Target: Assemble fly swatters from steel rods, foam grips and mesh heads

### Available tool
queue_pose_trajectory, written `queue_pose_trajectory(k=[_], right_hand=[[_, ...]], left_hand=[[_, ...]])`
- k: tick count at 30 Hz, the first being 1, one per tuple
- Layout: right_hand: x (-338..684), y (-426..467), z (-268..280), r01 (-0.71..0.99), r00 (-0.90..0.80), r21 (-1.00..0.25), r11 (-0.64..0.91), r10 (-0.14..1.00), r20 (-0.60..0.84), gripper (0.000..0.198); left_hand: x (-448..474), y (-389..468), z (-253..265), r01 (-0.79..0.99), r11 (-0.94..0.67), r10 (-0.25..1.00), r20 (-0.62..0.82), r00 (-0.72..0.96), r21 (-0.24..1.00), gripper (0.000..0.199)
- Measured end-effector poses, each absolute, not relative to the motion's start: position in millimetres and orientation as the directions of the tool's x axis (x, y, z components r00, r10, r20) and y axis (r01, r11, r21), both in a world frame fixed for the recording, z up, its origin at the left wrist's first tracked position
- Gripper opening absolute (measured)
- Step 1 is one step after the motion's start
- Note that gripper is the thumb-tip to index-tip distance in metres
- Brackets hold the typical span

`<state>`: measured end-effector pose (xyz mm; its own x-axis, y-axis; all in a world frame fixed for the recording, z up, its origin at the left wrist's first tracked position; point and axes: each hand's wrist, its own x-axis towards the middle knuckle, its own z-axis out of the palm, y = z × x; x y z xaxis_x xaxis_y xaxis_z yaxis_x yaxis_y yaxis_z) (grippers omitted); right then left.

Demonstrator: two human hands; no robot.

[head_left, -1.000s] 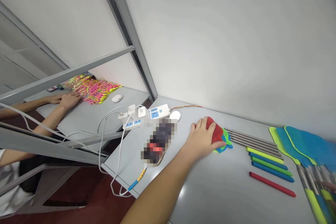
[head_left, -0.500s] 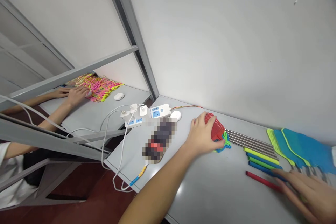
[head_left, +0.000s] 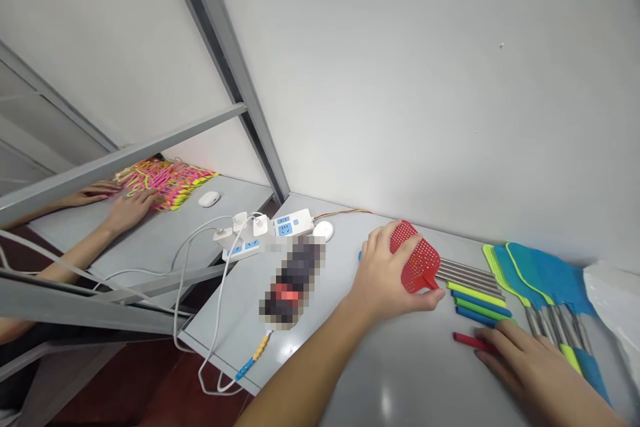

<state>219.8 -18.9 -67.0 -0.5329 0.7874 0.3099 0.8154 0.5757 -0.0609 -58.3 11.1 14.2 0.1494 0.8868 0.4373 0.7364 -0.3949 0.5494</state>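
Note:
My left hand (head_left: 383,273) is closed on a red perforated fly swatter head (head_left: 424,259), its narrow neck pointing right, near my thumb. A bit of blue shows behind my fingers; the rest there is hidden. My right hand (head_left: 530,363) is at a short red tube (head_left: 466,340), fingers closed round its right end, which they cover. Beyond it lie several yellow, blue and green tubes (head_left: 483,311) side by side. Thin metal rods (head_left: 473,272) lie behind these, against the wall side.
Blue and green fly swatters (head_left: 555,273) with metal stems lie at the right, beside white plastic (head_left: 613,300). A blurred-out phone (head_left: 295,283), power strips (head_left: 293,223), a round white object (head_left: 323,231) and cables are at left. Past the metal frame (head_left: 225,47), another person's hands (head_left: 133,207) touch colourful strands (head_left: 165,180).
My left hand has raised and turned the red swatter head, so more of its face shows. My right hand has closed on the red tube. The view has shifted slightly right.

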Motion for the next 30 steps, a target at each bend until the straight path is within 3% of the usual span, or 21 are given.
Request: queue_pose_trajectory(k=[3, 5, 11, 14, 23, 30], right_hand=[[219.1, -19.7, -72.8, 0.802, -0.585, -0.007, 0.597, 0.787, 0.194, 0.037], [219.8, -17.9, -73.7, 0.81, -0.57, -0.021, 0.585, 0.797, 0.2, 0.033], [224.6, -10.9, -49.8, 0.81, -0.451, -0.289, 0.51, 0.858, 0.248, 0.021], [223.1, -14.1, -28.1, 0.819, -0.41, -0.343, 0.459, 0.888, 0.209, 0.021], [217.7, -22.4, -11.4, 0.83, -0.534, -0.107, 0.548, 0.835, 0.135, 0.023], [209.1, 18.7, -2.7, 0.877, -0.478, 0.049, 0.477, 0.878, 0.01, 0.028]], left_hand=[[-51.9, 8.5, 10.0, 0.724, -0.422, 0.882, 0.433, 0.188, 0.546, 0.082], [-49.8, 8.0, 8.0, 0.722, -0.425, 0.881, 0.431, 0.193, 0.546, 0.082], [-49.9, 9.0, 8.7, 0.729, -0.382, 0.897, 0.417, 0.145, 0.568, 0.081], [-49.0, 9.5, 10.0, 0.747, -0.363, 0.907, 0.396, 0.146, 0.556, 0.079], [-44.7, -9.7, 25.2, 0.903, -0.186, 0.972, 0.207, 0.112, 0.388, 0.065], [-39.5, -46.2, 19.5, 0.901, -0.144, 0.989, 0.02, 0.149, 0.41, 0.061]])
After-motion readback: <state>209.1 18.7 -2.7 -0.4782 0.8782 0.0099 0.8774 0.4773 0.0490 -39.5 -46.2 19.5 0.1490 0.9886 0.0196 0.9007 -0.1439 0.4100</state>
